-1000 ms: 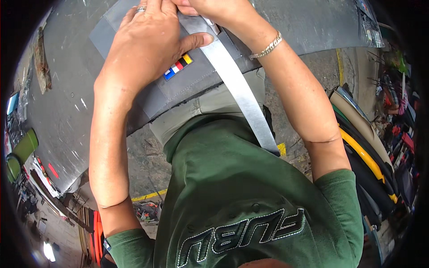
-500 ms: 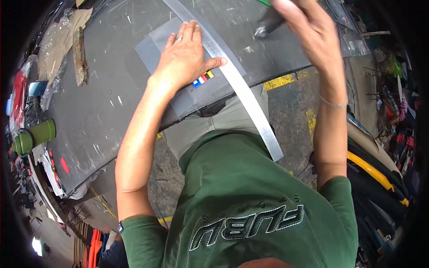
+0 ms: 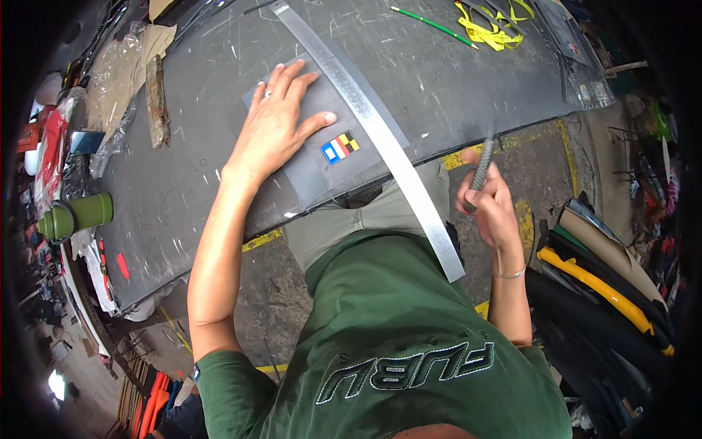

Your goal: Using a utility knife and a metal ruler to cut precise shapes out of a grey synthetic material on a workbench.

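My left hand [image 3: 274,124] lies on a grey sheet [image 3: 307,179] with its fingers spread. Its thumb is next to a small multicoloured patch [image 3: 340,148] on the sheet. A long metal straightedge [image 3: 380,132] crosses the sheet to the right of this hand, its near end sticking out past the table edge over my lap. Beyond the table's front edge, my right hand [image 3: 493,208] is closed round a slim tool with a dark ribbed handle [image 3: 480,172]. The tool points upward, and its pale tip is blurred by motion.
On the dark scratched table [image 3: 212,95] lie a green pencil [image 3: 435,28] and a yellow measuring tape [image 3: 490,33] at the far right. A green bottle [image 3: 84,216], a wooden stick [image 3: 156,102] and plastic wrapping are at the left. Rolls of material [image 3: 599,285] stand at the right.
My right hand has come down from above the table toward me, past its front edge, with the tool. My left thumb has come off the straightedge, and the fingers have spread.
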